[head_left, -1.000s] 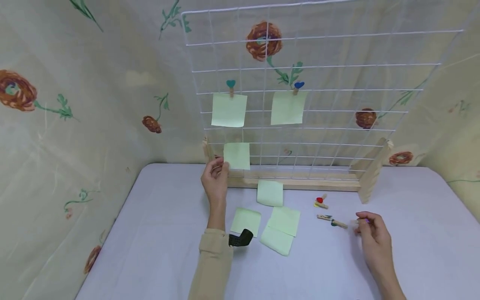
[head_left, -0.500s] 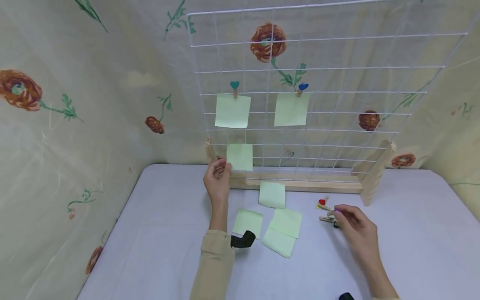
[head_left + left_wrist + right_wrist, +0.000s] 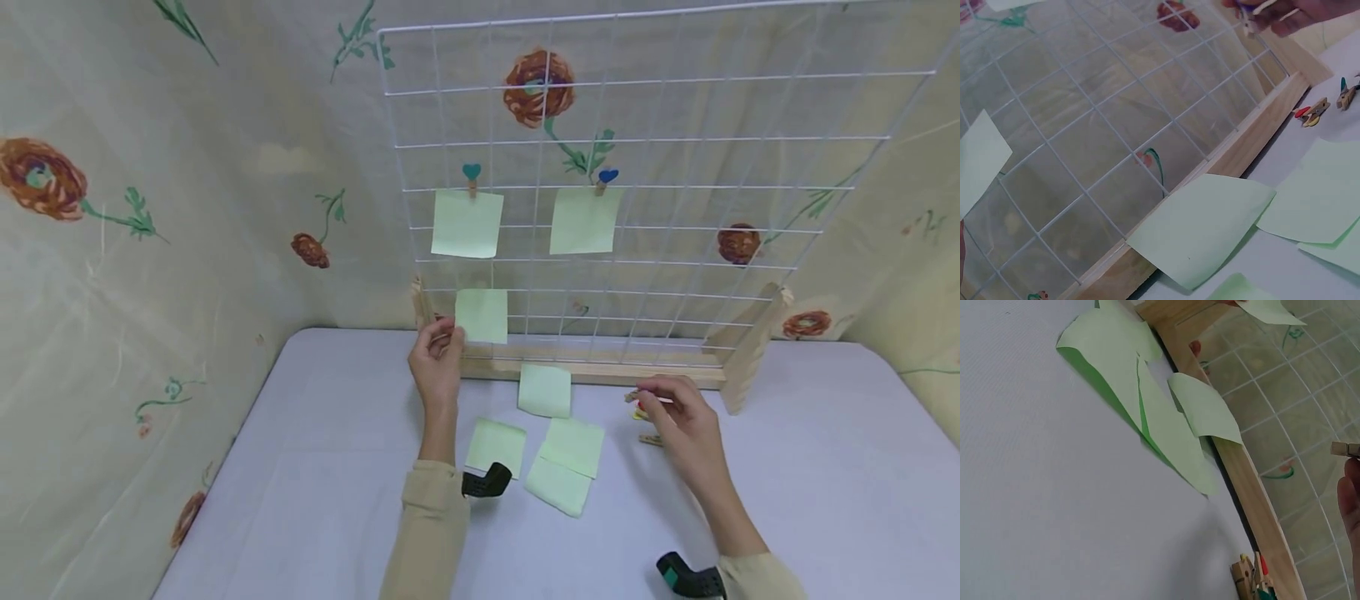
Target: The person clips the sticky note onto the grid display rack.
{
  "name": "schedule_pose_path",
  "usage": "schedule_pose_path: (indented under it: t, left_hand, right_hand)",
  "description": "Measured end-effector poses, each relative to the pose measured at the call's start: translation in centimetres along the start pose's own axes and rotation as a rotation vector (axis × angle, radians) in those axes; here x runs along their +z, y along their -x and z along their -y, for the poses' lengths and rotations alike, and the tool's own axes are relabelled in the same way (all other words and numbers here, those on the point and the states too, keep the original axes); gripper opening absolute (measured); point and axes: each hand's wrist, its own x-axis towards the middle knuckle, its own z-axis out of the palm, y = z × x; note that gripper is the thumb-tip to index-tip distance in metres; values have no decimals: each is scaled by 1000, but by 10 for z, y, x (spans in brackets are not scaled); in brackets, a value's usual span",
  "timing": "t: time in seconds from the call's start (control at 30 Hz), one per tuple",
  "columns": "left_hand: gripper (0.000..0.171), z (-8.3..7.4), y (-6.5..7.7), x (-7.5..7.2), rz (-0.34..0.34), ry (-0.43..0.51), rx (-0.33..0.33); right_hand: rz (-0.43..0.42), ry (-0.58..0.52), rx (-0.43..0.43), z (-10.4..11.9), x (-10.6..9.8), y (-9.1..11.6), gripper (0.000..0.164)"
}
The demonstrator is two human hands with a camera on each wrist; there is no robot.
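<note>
Overhead, the head view takes in the whole scene: the left hand (image 3: 435,362) pinches the lower left corner of a pale green note (image 3: 482,315) and holds it flat against the white wire grid (image 3: 675,192), under two notes already pegged there. Further right, the right hand (image 3: 686,425) holds a small wooden clothespin (image 3: 637,397) between curled fingertips, lifted above the table (image 3: 300,467) and near the grid's wooden base rail (image 3: 600,367); four loose notes lie between the hands. Only the left wrist view shows the two spare clothespins (image 3: 1329,103) clearly, lying on the table beside the rail; the right wrist view catches the held pin's tip (image 3: 1344,449) before the mesh. A second ago the right hand was low at the far right by those pins; since then it has come leftward and upward with one.
</note>
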Motion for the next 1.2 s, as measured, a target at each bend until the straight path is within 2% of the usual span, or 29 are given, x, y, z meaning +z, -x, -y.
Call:
schedule_pose_path:
  t: [0.2, 0.3, 0.47, 0.6, 0.8, 1.07, 1.2]
  left_hand:
    - [23, -1, -1, 0, 24, 23, -15]
    - [22, -10, 1, 0, 30, 16, -3]
    - [20, -26, 7, 1, 25, 0, 3]
    - [21, -28, 10, 3, 40, 18, -15]
    - [21, -24, 12, 4, 51, 3, -53]
    - [22, 0, 3, 7, 52, 14, -13]
    - [20, 4, 3, 11, 51, 5, 7]
  right_hand:
    - [43, 38, -62, 25, 11, -13, 16]
    - [64, 71, -78, 38, 16, -19, 16]
    - [91, 118, -110, 48, 23, -28, 15]
    - [108, 127, -134, 52, 28, -33, 15]
    - [120, 114, -121, 56, 33, -34, 15]
    - [109, 108, -144, 61, 39, -43, 15]
    - [97, 108, -151, 65, 42, -48, 14]
